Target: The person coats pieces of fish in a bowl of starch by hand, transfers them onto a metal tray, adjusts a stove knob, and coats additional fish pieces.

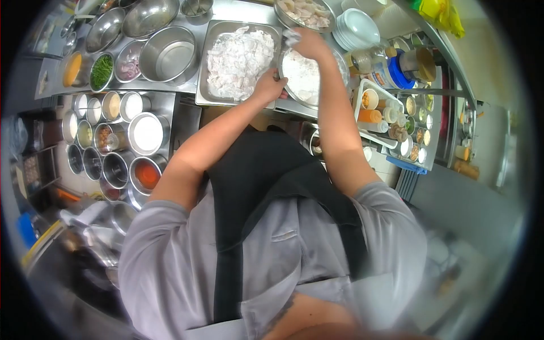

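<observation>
My left hand is at the left rim of a round metal bowl of white flour, its fingers against the rim. Over the far side of that bowl, my right hand is closed on a small white-coated piece. Just beyond it stands a bowl of pale raw pieces. To the left of the flour bowl, a rectangular metal tray holds many flour-coated pieces.
Steel bowls and a container of chopped greens stand at the left. Stacked plates are at the back right, near a white bottle basket. Small pots, one with red sauce, fill the lower left.
</observation>
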A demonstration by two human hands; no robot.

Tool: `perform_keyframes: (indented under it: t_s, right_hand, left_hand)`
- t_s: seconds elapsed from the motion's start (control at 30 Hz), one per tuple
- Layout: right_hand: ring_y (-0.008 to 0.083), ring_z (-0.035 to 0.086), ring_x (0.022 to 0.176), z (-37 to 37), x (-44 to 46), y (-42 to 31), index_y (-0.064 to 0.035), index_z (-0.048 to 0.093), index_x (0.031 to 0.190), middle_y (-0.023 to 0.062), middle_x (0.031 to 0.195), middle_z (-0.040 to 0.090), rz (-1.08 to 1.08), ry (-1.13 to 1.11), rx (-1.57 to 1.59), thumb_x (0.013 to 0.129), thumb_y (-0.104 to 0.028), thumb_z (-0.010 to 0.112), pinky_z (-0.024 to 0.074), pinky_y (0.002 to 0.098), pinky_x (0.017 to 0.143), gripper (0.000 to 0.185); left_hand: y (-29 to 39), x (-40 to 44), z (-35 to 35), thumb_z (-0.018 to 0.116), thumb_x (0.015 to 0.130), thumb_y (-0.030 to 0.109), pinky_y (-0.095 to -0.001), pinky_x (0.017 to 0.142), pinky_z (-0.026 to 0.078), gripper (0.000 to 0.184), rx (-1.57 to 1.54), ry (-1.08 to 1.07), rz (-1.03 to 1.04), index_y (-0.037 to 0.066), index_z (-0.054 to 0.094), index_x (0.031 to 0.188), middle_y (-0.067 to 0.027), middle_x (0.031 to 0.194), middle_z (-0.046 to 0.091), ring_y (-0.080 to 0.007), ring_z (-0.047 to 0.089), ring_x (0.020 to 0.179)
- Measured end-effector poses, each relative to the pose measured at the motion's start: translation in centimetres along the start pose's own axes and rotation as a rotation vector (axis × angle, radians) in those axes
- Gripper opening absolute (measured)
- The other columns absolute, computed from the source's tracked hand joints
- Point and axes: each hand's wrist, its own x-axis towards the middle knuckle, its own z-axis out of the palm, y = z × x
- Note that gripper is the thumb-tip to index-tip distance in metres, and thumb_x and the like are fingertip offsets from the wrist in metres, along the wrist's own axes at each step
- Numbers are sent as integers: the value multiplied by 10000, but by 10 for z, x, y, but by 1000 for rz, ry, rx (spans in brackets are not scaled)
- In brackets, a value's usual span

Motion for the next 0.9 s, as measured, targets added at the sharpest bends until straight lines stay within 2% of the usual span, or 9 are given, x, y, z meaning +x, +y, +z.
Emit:
perform_keyframes:
  t_s: [0.07,0.17,0.23,0.3,0.33,0.47,0.63,0.73,0.9]
  right_hand:
    - [346,655,1066,-3,-17,30,-71,608,1303,205,1162,676,24,-25,-10,711,-227,724,519,394,922,623]
    - [352,518,1279,24,-35,72,-19,477,1412,222,1393,532,217,-324,-6,624,-339,836,409,385,1085,924]
    - [357,492,1301,69,-43,90,-66,445,1449,232,1408,507,38,-221,-69,603,-333,852,412,388,1078,975]
    - [362,480,1305,62,-58,54,-117,428,1466,238,1416,489,162,-240,-191,605,-319,855,418,400,1069,982]
    - [353,520,1260,64,-61,52,-132,507,1407,220,1372,536,169,-175,-208,624,-273,837,437,402,1046,861]
    - [330,586,1177,46,-59,75,-78,609,1290,180,1271,622,89,-198,-136,659,-187,769,466,383,1009,660]
    - [339,573,1206,15,-65,85,-71,540,1373,192,1307,605,125,-198,-78,673,-192,760,450,376,1034,744]
    - [340,534,1267,35,-58,78,-98,382,1494,196,1395,542,55,-263,22,669,-277,807,429,370,1064,945]
    - [348,564,1206,57,-49,76,-123,507,1407,178,1342,580,-36,-349,-185,645,-249,812,455,378,1026,830]
  left_hand:
    - [0,3,0,624,941,89,-325,588,609,574,13,8,6,-102,337,1400,-206,1013,596,-226,675,702]
    - [-3,6,2,606,943,74,-335,596,617,522,28,-11,17,-79,369,1383,-197,1011,591,-229,674,713]
    - [-10,14,1,579,948,52,-342,606,625,467,-1,-45,52,-51,399,1367,-183,1001,587,-232,675,742]
    - [-7,15,5,552,949,23,-347,614,630,422,40,-25,65,-41,422,1345,-169,987,582,-225,666,750]
    - [-7,14,6,548,948,17,-347,615,629,421,55,15,68,-41,423,1345,-164,978,581,-220,659,744]
    - [-10,14,6,541,944,8,-343,617,628,507,82,35,63,-43,350,1411,-161,986,570,-212,643,729]
    - [-4,10,7,549,916,-6,-332,596,628,644,33,43,45,-83,243,1478,-170,1029,518,-242,650,784]
    - [1,6,8,555,916,-8,-332,596,629,652,69,52,31,-84,236,1480,-168,1037,516,-242,644,787]
    - [-9,18,5,556,918,-3,-334,602,632,638,71,21,54,-85,250,1472,-171,1042,520,-247,643,808]
